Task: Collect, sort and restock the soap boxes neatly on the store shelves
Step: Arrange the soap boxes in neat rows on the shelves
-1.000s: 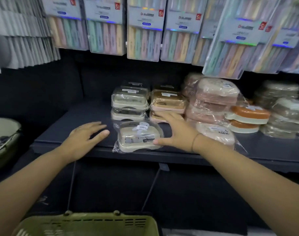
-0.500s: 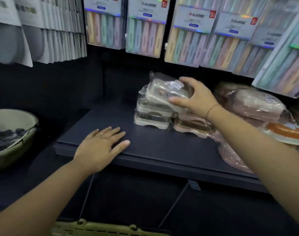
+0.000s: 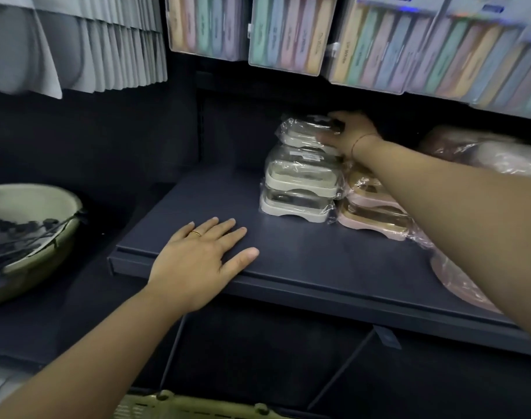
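A cream soap box in clear wrap sits on top of a stack of two similar cream boxes at the back of the dark shelf. My right hand grips that top box from its right side. My left hand lies flat, fingers spread, on the shelf's front edge and holds nothing. Beside the cream stack stands a stack of pink and tan soap boxes, partly hidden by my right arm.
More wrapped pinkish boxes pile up at the right. Hanging packs of pastel items overhang the shelf. A green bowl with dark things sits at the left. The rim of a green basket shows below.
My right hand carried the cream box from the shelf's front up onto the cream stack at the back. My left hand settled flat on the shelf edge. The view shifted left and closer.
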### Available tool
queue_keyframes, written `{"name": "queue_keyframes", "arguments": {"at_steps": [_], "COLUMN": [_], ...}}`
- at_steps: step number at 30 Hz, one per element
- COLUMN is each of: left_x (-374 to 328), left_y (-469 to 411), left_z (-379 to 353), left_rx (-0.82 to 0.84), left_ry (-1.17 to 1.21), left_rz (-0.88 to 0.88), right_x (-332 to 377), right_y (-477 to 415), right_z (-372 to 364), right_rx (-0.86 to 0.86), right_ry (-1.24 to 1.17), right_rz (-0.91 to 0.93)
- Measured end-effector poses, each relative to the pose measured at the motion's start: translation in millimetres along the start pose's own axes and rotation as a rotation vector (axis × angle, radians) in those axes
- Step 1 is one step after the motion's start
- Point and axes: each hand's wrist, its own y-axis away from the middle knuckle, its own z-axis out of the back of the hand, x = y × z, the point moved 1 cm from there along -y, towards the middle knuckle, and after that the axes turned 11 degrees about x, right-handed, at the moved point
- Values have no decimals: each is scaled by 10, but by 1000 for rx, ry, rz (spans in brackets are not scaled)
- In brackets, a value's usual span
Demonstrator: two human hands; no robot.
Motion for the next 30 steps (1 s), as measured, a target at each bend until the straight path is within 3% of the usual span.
{"name": "queue_keyframes", "arguments": {"at_steps": [8,14,18,21,23,25,27,30], "left_x": [-27,-26,-460,-1320,-1911,-2355,-2518,-2490], "left_y": [25,28,241,683,996,1275,1454,1573], "left_z": [-3,-13,-140,-531,-960,-1421,-1803,-2039], "left_rx": [34,52,-280,-388,-190,221,607,770], "left_ry": [-14,17,178,267,291,236,168,75], "left_rz": [28,13,-99,-350,-524,-630,-603,-555], "right_x": [87,6,-494,-1029,-1382,-1711,-1958,-2179], "right_y": [192,1659,3149,4097,4506,4735,4862,4930], "right_z": [-17,47,-126,-597,-1011,-1385,-1661,-1930], "right_rx": [-60,-138,-145,-134,-22,175,398,584], "right_ry": [123,-75,-252,-370,-397,-369,-301,-170], "right_rz": [-117,201,305,182,17,-158,-269,-301]}}
